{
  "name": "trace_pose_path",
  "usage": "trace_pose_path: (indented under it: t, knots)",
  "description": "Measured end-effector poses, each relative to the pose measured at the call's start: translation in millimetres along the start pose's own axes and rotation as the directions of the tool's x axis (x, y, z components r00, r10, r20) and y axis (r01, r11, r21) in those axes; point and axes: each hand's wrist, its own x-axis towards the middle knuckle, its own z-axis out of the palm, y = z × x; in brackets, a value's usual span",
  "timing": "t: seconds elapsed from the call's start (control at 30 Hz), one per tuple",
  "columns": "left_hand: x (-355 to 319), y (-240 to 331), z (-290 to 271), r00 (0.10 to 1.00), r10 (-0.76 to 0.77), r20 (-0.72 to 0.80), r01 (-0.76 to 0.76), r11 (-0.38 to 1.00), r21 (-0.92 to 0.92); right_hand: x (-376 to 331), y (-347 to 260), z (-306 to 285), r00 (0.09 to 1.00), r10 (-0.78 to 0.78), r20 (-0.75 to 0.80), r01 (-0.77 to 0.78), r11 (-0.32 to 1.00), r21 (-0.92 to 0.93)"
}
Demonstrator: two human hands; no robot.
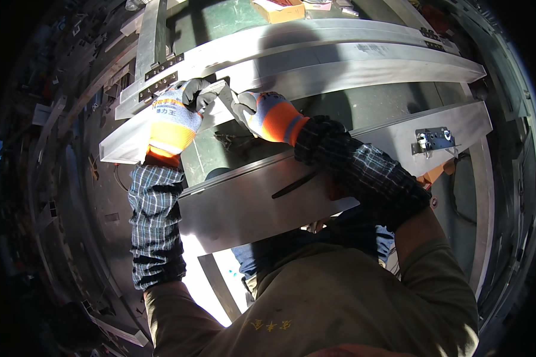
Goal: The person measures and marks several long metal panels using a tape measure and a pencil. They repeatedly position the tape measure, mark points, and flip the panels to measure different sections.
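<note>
Both my hands wear orange, blue and grey work gloves, with checked sleeve covers on the forearms. My left hand (pixel 175 116) grips the upper edge of a long aluminium profile (pixel 351 74) that runs across a green workbench (pixel 220 24). My right hand (pixel 262 113) pinches a small flat piece at the same edge, right beside the left hand; what it is I cannot tell. A second aluminium profile (pixel 244 205) with a dark slot lies nearer to me, under my right forearm.
A metal lock plate (pixel 433 139) is fitted to the near profile at the right. A cardboard box (pixel 278 9) lies at the far edge of the bench. Upright aluminium bars with screw plates (pixel 159 74) stand at the back left. Metal offcuts fill the left side.
</note>
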Motion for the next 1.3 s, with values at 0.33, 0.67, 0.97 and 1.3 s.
trace_pose_path:
  t: [0.33, 0.67, 0.97, 1.3]
  knots:
    - [3.8, 19.2, -16.0, 0.993, -0.068, 0.096, 0.064, 0.997, 0.047, 2.2, -2.5, 1.9, 0.999, 0.036, -0.003, -0.036, 0.999, 0.006]
    - [1.8, 16.4, -10.6, 0.999, 0.001, -0.044, -0.001, 1.0, -0.002, 5.6, 9.5, 15.7, 0.993, -0.044, -0.106, 0.036, 0.997, -0.068]
    - [3.1, 4.2, -4.2, 0.999, 0.017, 0.029, -0.017, 1.0, -0.008, -2.0, 15.8, 18.7, 0.993, 0.106, 0.053, -0.097, 0.985, -0.144]
    - [-0.5, 9.0, -15.7, 0.995, -0.005, 0.095, 0.003, 1.0, 0.015, -67.8, 2.5, -66.4, 0.98, -0.128, -0.15, 0.108, 0.984, -0.139]
